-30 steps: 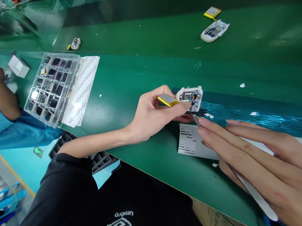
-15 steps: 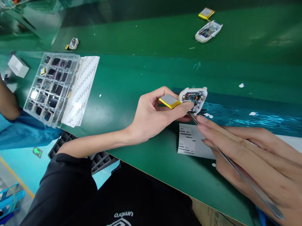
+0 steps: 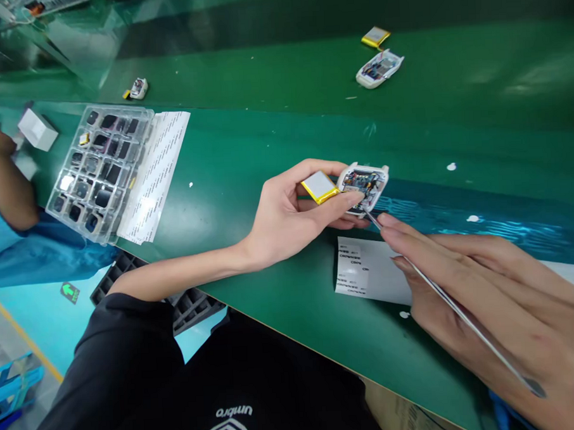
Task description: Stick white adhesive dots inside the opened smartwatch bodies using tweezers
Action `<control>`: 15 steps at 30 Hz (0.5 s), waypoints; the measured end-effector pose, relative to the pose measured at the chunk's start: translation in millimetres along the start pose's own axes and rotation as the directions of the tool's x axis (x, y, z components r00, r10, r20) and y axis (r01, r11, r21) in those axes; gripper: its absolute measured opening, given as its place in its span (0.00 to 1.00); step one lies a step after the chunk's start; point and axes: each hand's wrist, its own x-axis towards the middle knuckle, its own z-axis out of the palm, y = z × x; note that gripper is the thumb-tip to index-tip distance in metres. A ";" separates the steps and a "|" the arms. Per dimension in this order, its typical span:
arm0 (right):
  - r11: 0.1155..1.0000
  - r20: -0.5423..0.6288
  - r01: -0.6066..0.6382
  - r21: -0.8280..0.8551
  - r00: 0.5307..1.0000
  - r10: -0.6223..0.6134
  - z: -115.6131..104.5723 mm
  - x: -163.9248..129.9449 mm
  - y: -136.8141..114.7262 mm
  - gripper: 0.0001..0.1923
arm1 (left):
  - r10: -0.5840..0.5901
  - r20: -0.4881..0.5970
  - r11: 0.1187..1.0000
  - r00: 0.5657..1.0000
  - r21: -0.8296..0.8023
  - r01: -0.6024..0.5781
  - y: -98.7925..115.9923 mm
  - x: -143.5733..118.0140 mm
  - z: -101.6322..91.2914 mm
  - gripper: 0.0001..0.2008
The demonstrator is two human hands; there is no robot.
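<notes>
My left hand (image 3: 291,211) grips a white smartwatch case (image 3: 379,184) whose inside, with a circuit board, faces up. The thumb presses on the board's lower part. A silver battery with yellow edges (image 3: 320,185) sticks out beside the case, over the fingers. Between the fingers of my right hand (image 3: 485,301) lies a thin metal tool (image 3: 467,321), perhaps tweezers. Its tip touches the case's lower edge near my left thumb; what it meets there is too small to tell.
Another opened watch case (image 3: 379,69) with its battery lies at the back; a smaller one (image 3: 139,88) is far left. A clear tray (image 3: 150,119) of watch parts stands beside printed sheets (image 3: 159,176). A co-worker's arm (image 3: 10,183) is at left. A label sheet (image 3: 372,271) lies below my hands.
The watch case has tilted, so its inside and the battery's face show more. The tool's tip has shifted up onto the case's lower edge. The view has moved slightly.
</notes>
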 end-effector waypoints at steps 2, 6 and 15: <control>0.998 -0.043 0.068 -0.017 0.997 -0.069 0.4 2.9 -0.2 0.27 | -0.012 0.015 1.000 1.000 -0.007 0.012 -1.4 3.1 -1.1 0.13; 0.995 -0.075 0.088 -0.038 0.993 -0.090 -2.9 9.8 -2.2 0.28 | -0.044 0.030 0.999 0.999 0.024 0.043 -0.9 7.8 -4.3 0.15; 0.988 -0.087 0.133 -0.081 0.986 -0.140 -6.3 9.8 -3.8 0.31 | 0.258 0.021 0.879 0.966 0.410 -0.244 -17.6 33.0 -24.9 0.15</control>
